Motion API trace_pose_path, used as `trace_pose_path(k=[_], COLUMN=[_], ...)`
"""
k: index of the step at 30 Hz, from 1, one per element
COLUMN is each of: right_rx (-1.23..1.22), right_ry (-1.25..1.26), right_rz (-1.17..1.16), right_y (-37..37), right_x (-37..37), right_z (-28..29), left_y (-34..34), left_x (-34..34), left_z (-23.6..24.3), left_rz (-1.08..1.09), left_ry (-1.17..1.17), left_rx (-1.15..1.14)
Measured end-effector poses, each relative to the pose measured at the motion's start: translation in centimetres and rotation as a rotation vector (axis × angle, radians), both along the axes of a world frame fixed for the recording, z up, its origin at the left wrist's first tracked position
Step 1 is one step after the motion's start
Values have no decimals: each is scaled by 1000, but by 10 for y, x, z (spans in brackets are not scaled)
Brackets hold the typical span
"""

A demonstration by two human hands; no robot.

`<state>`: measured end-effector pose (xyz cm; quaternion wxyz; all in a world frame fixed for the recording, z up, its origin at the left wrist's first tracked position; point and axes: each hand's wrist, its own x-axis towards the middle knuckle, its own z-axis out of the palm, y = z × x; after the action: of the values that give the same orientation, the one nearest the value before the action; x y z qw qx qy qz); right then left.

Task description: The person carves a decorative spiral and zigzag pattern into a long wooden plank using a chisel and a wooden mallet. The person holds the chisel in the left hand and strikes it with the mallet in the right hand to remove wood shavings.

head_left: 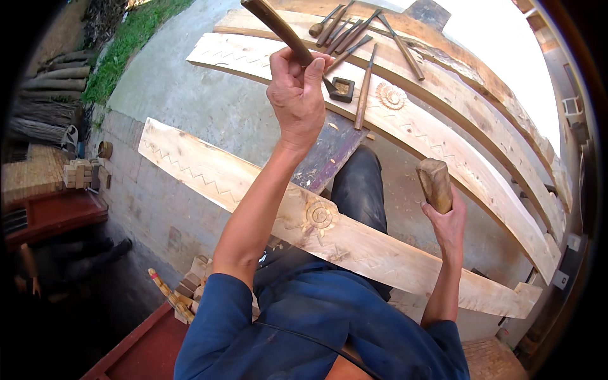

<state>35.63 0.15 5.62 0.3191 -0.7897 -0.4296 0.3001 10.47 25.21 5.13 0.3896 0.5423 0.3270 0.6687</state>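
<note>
My left hand (296,101) is raised over the boards, fingers closed round a wood chisel (278,26) with a long brown handle. Its dark blade points down beside a small square black box (342,90), whose hollow shows a tan inside; whether they touch I cannot tell. In my right hand (447,225) is a wooden mallet (435,180), a thick block held upright. Across my lap lies a pale board (373,244) with zigzag lines and a carved spiral (318,215). Another chisel (365,88) rests right of the box on a second board (437,149) bearing a carved spiral.
Several carving tools (354,31) lie grouped on the far boards. More long planks (487,120) run alongside. A dark bench (332,155) stands under the second board. Stacked logs (60,82), grass (130,47) and red furniture (57,218) are at the left.
</note>
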Motion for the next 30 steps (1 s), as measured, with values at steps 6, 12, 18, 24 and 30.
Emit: trace_pose_path(k=[6,12,18,24,30], right_rx=[17,26,-4,-24,-14], right_ry=[-9,-6,-252,-280,-303], right_rz=[2,57,91,132,97], right_y=[-2,-7,-20,-40,-64], right_x=[1,-4,-22,-46,-52], right_z=[-6,4,-2,2,5], left_y=[15,27,-28,-59,-35], left_x=[17,9,-25,-2,13], left_z=[-15,-12,12,-37,-57], left_rz=[-85,-66,123,-157,-45], left_ry=[244,314,576,906,917], left_rx=[-48,-93,-26,-44,37])
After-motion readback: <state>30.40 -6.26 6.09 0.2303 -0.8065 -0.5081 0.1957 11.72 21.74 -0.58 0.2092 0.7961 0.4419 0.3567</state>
